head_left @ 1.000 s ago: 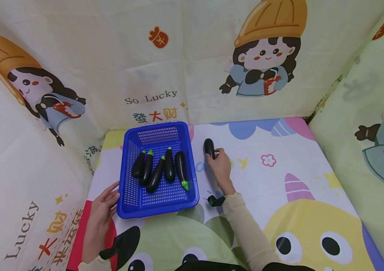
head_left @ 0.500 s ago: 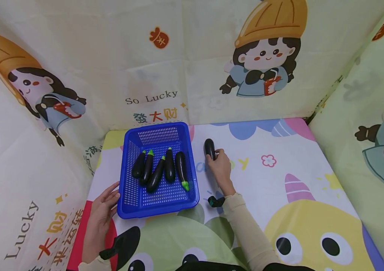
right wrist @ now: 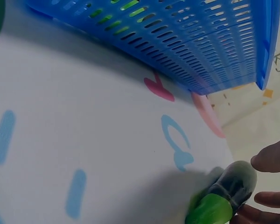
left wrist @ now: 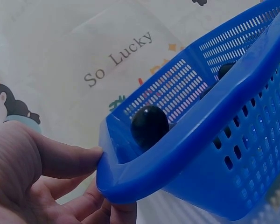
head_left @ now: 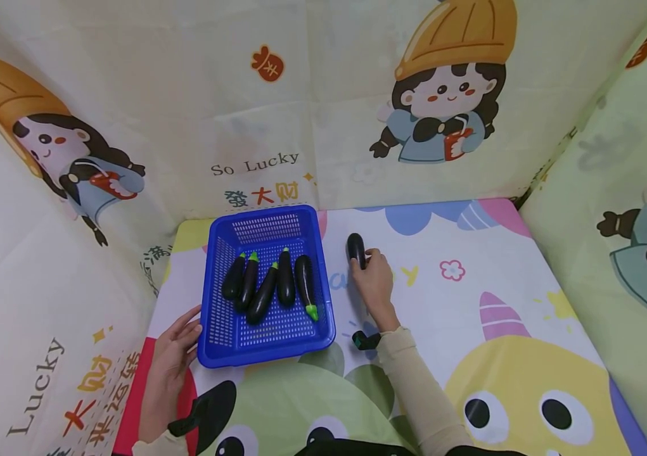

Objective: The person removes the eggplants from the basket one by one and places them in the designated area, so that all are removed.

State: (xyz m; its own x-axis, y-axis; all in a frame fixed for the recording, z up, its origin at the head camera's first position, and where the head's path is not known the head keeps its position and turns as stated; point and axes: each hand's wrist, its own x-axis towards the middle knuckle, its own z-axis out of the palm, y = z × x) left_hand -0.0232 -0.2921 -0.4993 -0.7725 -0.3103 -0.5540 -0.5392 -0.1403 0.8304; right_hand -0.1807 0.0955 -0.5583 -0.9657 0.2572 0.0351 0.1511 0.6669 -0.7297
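My left hand (head_left: 168,361) holds the near-left corner of a blue plastic basket (head_left: 272,356); in the left wrist view its thumb lies on the rim (left wrist: 177,149) with fingers below. Several dark eggplants (head_left: 262,297) lie inside, one with its green stem end toward me. To the right of the basket, my right hand (head_left: 374,282) grips another eggplant (head_left: 355,247) between thumb and fingers, low over the cloth. In the right wrist view, this eggplant (right wrist: 238,179) shows a bright green cap pointing away from the fingers, and only the fingertips appear.
A white cartoon-print cloth (head_left: 414,304) covers the table. Printed cream sheets (head_left: 346,126) stand up behind it and on both sides. The basket's far edge sits close to the back sheet.
My right hand and the eggplant in it have shifted slightly to the right. The left hand, the basket and the eggplants inside stay as they were.
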